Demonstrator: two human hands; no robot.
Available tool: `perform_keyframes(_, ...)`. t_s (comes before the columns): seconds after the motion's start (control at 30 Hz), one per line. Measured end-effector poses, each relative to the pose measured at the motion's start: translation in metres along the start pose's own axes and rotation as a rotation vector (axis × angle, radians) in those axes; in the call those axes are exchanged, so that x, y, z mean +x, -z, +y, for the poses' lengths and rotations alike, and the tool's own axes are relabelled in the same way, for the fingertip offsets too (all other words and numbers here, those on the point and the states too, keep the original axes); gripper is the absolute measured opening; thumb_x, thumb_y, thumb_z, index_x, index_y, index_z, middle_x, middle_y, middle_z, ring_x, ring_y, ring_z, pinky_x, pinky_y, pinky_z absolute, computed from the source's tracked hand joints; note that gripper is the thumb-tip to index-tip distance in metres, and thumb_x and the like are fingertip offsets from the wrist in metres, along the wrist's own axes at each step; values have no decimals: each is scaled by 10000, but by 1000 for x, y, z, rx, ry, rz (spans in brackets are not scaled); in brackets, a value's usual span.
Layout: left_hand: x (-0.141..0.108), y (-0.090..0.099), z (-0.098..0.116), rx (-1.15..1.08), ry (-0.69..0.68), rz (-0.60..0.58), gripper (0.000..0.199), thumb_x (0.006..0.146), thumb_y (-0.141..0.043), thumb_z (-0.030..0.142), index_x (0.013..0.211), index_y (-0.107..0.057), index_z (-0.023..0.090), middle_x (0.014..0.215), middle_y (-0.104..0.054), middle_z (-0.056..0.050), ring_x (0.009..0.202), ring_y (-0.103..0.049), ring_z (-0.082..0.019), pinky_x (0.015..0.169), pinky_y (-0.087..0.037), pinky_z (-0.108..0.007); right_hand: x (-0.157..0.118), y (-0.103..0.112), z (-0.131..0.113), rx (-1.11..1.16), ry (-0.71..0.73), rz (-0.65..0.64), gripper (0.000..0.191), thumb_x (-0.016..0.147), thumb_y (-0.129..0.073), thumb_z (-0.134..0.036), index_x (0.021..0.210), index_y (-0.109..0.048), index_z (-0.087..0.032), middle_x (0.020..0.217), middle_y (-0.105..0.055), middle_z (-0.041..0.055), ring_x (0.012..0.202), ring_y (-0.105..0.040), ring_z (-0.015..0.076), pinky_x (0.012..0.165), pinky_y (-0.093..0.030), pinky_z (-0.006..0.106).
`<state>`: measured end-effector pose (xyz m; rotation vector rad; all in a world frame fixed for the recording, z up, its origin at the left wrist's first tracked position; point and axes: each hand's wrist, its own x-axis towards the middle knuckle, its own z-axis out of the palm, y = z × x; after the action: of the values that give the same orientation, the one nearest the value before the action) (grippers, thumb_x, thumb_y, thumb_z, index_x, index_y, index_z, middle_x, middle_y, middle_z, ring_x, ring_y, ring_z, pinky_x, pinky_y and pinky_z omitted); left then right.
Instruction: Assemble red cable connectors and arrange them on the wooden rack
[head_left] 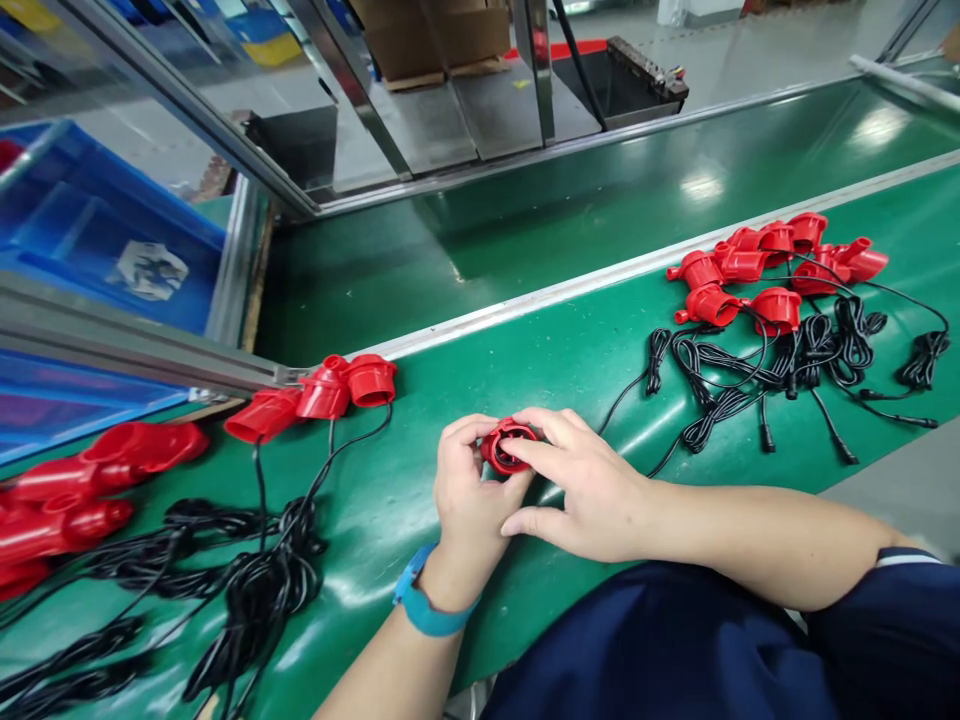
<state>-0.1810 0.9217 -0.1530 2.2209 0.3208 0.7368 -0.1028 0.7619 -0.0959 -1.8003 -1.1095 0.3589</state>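
Glossy green work surface (499, 350) lies beneath the round red plastic housing (492, 448), which the left hand (469, 495) grips with its opening upward, probably to give the right hand (600, 490) access (whether this one pinches something, I cannot tell).

1 camera, worn on the head, looks forward and down over the green counter (495, 350), with the left hand (476, 490) and right hand (592, 485) near the centre of the frame. It sits close enough that both forearms run in from the bottom and right edges, while the floor (757, 60) beyond the counter fills the upper right.
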Motion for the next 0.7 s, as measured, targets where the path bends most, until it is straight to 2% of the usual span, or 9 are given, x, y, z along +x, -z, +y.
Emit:
perform_keyframes(0.17, 2, 0, 1, -27, -25, 1, 445, 761, -809, 253, 1124, -556, 211, 1126, -620, -81, 1047, -659, -229, 794, -599, -347, 0, 1, 4, 14, 7, -22, 578, 806, -883, -422, 1273, -642, -183, 1369, -544, 136, 1218, -517, 284, 1072, -494, 480)
perform_keyframes(0.3, 1, 0, 3, -56, 0, -19, 454, 761, -818, 260, 1130, -557, 215, 1134, -624, -76, 1034, -670, -221, 799, -604, -342, 1, 4, 4, -66, 57, -34, 512, 821, -866, -429, 1207, -675, -152, 1336, -552, 156, 1167, -522, 282, 1049, -504, 483)
perform_keyframes(0.47, 0, 3, 5, -90, 54, -71, 406, 808, -764, 246, 1163, -571, 216, 1188, -620, -86, 1027, -672, -207, 846, -603, -355, 5, 11, 4, -197, 127, -152, 476, 861, -832, -358, 1233, -653, -121, 1281, -585, 187, 1129, -550, 291, 986, -541, 492)
perform_keyframes(0.6, -1, 4, 4, -98, 36, -62, 437, 793, -786, 261, 1168, -565, 220, 1189, -617, -86, 1045, -669, -220, 838, -600, -358, 5, 11, 4, -200, 149, -96, 453, 891, -803, -347, 1236, -629, -113, 1277, -598, 187, 1127, -562, 282, 1001, -538, 473)
perform_keyframes(0.7, -1, 3, 3, -79, 28, -62, 429, 791, -784, 264, 1161, -571, 218, 1178, -622, -89, 1049, -670, -233, 842, -593, -371, 5, 8, 4, -264, 126, -107, 468, 881, -812, -366, 1231, -630, -115, 1258, -602, 174, 1060, -558, 274, 962, -550, 469)
